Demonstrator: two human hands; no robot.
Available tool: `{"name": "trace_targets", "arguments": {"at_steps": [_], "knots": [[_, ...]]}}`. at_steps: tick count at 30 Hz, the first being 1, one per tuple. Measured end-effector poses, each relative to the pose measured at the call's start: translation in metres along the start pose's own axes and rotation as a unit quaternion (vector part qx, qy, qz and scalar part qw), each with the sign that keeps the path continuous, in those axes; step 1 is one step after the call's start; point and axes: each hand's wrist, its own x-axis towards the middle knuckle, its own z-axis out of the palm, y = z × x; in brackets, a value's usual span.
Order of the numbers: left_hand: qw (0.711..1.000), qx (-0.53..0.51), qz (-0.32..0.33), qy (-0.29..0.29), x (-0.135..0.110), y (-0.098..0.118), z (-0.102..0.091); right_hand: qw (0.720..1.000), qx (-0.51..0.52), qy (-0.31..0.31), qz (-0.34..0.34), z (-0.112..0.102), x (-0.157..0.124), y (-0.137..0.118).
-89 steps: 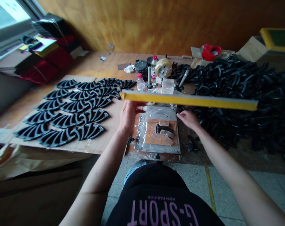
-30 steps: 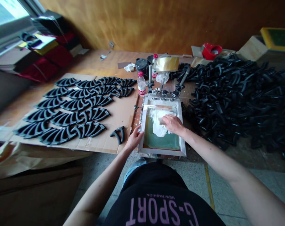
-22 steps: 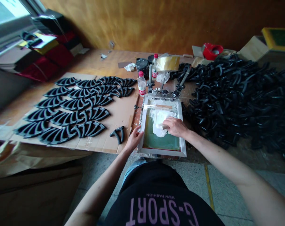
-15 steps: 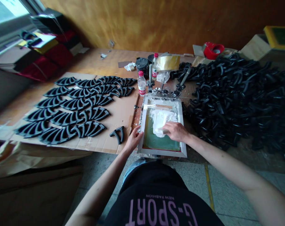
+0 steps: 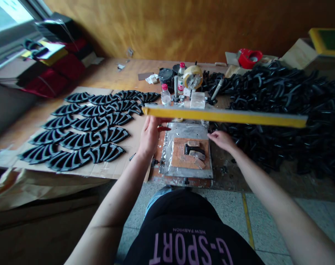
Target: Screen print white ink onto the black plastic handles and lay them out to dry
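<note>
A screen-printing frame point(image 5: 225, 117) is tilted up, so I see it edge-on as a long yellow and grey bar. My left hand point(image 5: 150, 134) grips its left end from below, the fingertips partly hidden behind the edge. Beneath it lies a metal base plate point(image 5: 191, 130) with a brown board point(image 5: 180, 160) on top. A black curved plastic handle point(image 5: 200, 150) rests on that board among small blocks. By the plate's upper right corner is my right hand point(image 5: 222, 140), its fingers stretched toward the plate, with nothing visible in them.
Rows of black handles point(image 5: 79, 136) lie on cardboard point(image 5: 153, 105) at left. A big pile of black handles point(image 5: 278, 110) covers the right side. Red-capped bottles point(image 5: 165, 96), a tape roll point(image 5: 193, 76) and a dark tub point(image 5: 165, 76) stand behind the plate.
The screen frame has swung up off the base plate, uncovering the handle there. My right hand has left the white-inked mesh and moved slightly up and right. The single pair of handles is now mostly hidden.
</note>
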Motion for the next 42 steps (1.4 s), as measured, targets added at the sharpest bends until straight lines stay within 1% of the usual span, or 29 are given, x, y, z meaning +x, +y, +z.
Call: {"name": "trace_targets", "arguments": {"at_steps": [2, 4, 6, 8, 9, 10, 12, 13, 14, 16, 17, 18, 20, 22, 23, 24, 26, 27, 29, 30, 31, 33, 34, 35, 36, 37, 39, 40, 42], "knots": [[1.0, -0.007, -0.006, 0.001, 0.004, -0.001, 0.007, 0.997, -0.037, -0.053, -0.047, 0.03, -0.022, -0.017], [0.998, -0.018, -0.051, 0.015, -0.011, -0.016, 0.011, 0.991, -0.08, -0.085, -0.059, 0.051, -0.038, -0.039], [0.982, -0.021, -0.187, -0.018, -0.042, -0.041, 0.012, 0.992, -0.09, -0.092, -0.017, 0.06, -0.049, -0.065], [0.927, -0.024, -0.364, -0.089, -0.079, -0.069, 0.012, 0.995, -0.06, -0.076, 0.008, 0.062, -0.06, -0.091], [0.903, -0.036, -0.416, -0.103, -0.095, -0.082, 0.01, 0.997, -0.034, -0.073, -0.014, 0.062, -0.066, -0.103], [0.886, -0.05, -0.449, -0.101, -0.109, -0.093, 0.007, 0.995, -0.002, -0.083, -0.061, 0.061, -0.071, -0.113], [0.885, -0.063, -0.458, -0.055, -0.124, -0.109, -0.01, 0.977, 0.062, -0.125, -0.162, 0.058, -0.076, -0.116], [0.892, -0.048, -0.448, -0.026, -0.126, -0.115, -0.025, 0.969, 0.08, -0.137, -0.189, 0.054, -0.076, -0.108], [0.9, -0.013, -0.436, 0.006, -0.125, -0.119, -0.044, 0.97, 0.078, -0.133, -0.19, 0.048, -0.074, -0.092], [0.908, 0.089, -0.404, 0.073, -0.118, -0.127, -0.093, 0.989, 0.008, -0.078, -0.125, 0.034, -0.067, -0.041], [0.899, 0.141, -0.399, 0.109, -0.115, -0.131, -0.119, 0.994, -0.054, -0.052, -0.083, 0.026, -0.064, -0.01], [0.886, 0.186, -0.403, 0.136, -0.111, -0.135, -0.144, 0.992, -0.112, -0.047, -0.044, 0.019, -0.062, 0.021], [0.842, 0.279, -0.433, 0.16, -0.106, -0.144, -0.185, 0.981, -0.185, -0.06, 0.007, 0.009, -0.062, 0.077], [0.802, 0.358, -0.457, 0.139, -0.101, -0.152, -0.21, 0.976, -0.207, -0.063, 0.01, 0.006, -0.066, 0.114], [0.789, 0.388, -0.461, 0.118, -0.098, -0.156, -0.216, 0.977, -0.204, -0.053, 0.004, 0.007, -0.068, 0.123], [0.782, 0.408, -0.46, 0.099, -0.094, -0.159, -0.22, 0.979, -0.198, -0.037, -0.002, 0.009, -0.07, 0.126], [0.761, 0.438, -0.475, 0.061, -0.083, -0.161, -0.223, 0.983, -0.184, 0.004, -0.007, 0.015, -0.071, 0.116], [0.744, 0.452, -0.49, 0.044, -0.076, -0.159, -0.222, 0.984, -0.176, 0.017, -0.012, 0.019, -0.07, 0.103], [0.72, 0.474, -0.507, 0.008, -0.06, -0.148, -0.215, 0.988, -0.147, 0.007, -0.052, 0.029, -0.066, 0.068], [0.727, 0.475, -0.495, -0.017, -0.051, -0.139, -0.206, 0.988, -0.127, -0.01, -0.086, 0.035, -0.064, 0.047], [0.755, 0.461, -0.464, -0.038, -0.041, -0.128, -0.194, 0.986, -0.105, -0.03, -0.127, 0.042, -0.062, 0.026], [0.857, 0.375, -0.348, -0.063, -0.018, -0.099, -0.156, 0.974, -0.069, -0.059, -0.205, 0.056, -0.057, -0.012], [0.907, 0.311, -0.277, -0.056, -0.006, -0.083, -0.132, 0.969, -0.06, -0.065, -0.232, 0.063, -0.054, -0.027], [0.948, 0.245, -0.2, -0.045, 0.005, -0.066, -0.106, 0.965, -0.058, -0.065, -0.248, 0.069, -0.051, -0.04], [0.973, 0.18, -0.141, -0.043, 0.014, -0.049, -0.08, 0.963, -0.061, -0.063, -0.255, 0.073, -0.049, -0.049], [0.986, 0.125, -0.097, -0.042, 0.022, -0.034, -0.056, 0.963, -0.067, -0.059, -0.256, 0.077, -0.047, -0.055], [0.995, 0.053, -0.064, -0.058, 0.029, -0.01, -0.02, 0.963, -0.079, -0.052, -0.253, 0.077, -0.047, -0.058], [0.996, 0.034, -0.06, -0.065, 0.027, -0.003, -0.009, 0.963, -0.079, -0.053, -0.253, 0.074, -0.047, -0.056], [0.996, 0.016, -0.059, -0.067, 0.013, 0.001, -0.003, 0.967, -0.059, -0.064, -0.239, 0.063, -0.049, -0.045]]}}
